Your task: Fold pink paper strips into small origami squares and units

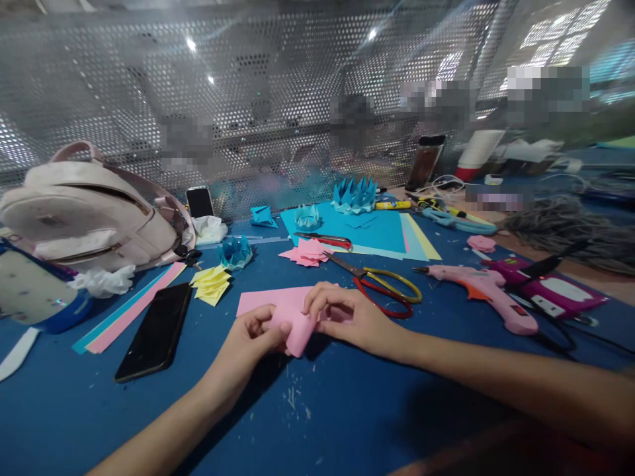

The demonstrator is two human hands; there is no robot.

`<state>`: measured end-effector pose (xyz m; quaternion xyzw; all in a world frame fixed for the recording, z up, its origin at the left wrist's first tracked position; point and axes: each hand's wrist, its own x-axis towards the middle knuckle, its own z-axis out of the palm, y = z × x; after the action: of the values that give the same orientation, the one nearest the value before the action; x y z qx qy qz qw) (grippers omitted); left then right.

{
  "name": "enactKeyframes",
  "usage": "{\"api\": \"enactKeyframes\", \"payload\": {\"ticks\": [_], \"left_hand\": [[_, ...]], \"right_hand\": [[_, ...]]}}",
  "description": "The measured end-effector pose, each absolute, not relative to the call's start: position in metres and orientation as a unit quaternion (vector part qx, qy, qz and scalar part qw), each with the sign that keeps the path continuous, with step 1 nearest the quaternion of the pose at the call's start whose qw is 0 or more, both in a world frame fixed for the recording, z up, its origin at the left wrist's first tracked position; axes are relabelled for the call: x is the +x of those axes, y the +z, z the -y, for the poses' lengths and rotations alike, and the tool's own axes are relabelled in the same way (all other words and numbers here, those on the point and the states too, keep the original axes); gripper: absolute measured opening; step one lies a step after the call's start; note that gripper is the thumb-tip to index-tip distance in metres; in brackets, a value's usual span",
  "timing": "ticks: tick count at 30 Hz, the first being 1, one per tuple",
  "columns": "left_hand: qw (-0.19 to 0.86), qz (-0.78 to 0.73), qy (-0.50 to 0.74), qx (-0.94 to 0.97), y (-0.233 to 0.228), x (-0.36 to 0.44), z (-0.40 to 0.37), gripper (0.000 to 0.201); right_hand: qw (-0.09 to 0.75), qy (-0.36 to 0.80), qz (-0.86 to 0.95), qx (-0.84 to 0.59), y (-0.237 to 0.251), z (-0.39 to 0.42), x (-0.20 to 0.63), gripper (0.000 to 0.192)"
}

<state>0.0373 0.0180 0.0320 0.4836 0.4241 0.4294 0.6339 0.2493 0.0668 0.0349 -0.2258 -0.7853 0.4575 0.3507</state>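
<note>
A piece of pink paper (299, 334) is curled over between both hands above the blue table. My left hand (258, 334) pinches its left side, thumb in front. On its upper right side, my right hand (342, 314) grips it with bent fingers. Behind the hands lies a flat pink paper strip (253, 302), partly covered by them. Scissors (384, 287) with yellow and red handles rest just beyond my right hand. A stack of cut pink paper pieces (308, 252) sits past the hands, and yellow paper pieces (211, 284) lie to the left.
A black phone (155, 330) and coloured strips (136, 307) lie left, before a pale backpack (89, 205). Blue folded paper crowns (354, 196), a red cutter (325, 240) and paper sheets (387, 235) are at the back. A pink glue gun (483, 291) with its cord lies right.
</note>
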Motion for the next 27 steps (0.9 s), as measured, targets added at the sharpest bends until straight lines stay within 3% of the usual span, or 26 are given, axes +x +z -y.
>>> {"api": "enactKeyframes", "payload": {"ticks": [9,14,16,22,27], "left_hand": [[0.547,-0.442,0.401,0.587,0.036,0.043,-0.011,0.012],[0.523,-0.460,0.490,0.524,0.034,0.048,-0.011,0.046],[0.512,-0.475,0.492,0.520,0.032,0.050,-0.011,0.054],[0.522,-0.507,0.444,0.523,0.025,0.052,-0.010,0.026],[0.556,-0.498,0.428,0.509,0.028,0.054,-0.009,0.024]], "right_hand": [[0.335,0.424,0.813,-0.217,0.042,-0.056,0.251,0.009],[0.322,0.493,0.766,-0.257,0.036,-0.056,0.248,0.039],[0.304,0.495,0.762,-0.285,0.034,-0.056,0.246,0.041],[0.327,0.484,0.747,-0.318,0.032,-0.057,0.244,0.026],[0.328,0.508,0.738,-0.299,0.032,-0.057,0.246,0.030]]}}
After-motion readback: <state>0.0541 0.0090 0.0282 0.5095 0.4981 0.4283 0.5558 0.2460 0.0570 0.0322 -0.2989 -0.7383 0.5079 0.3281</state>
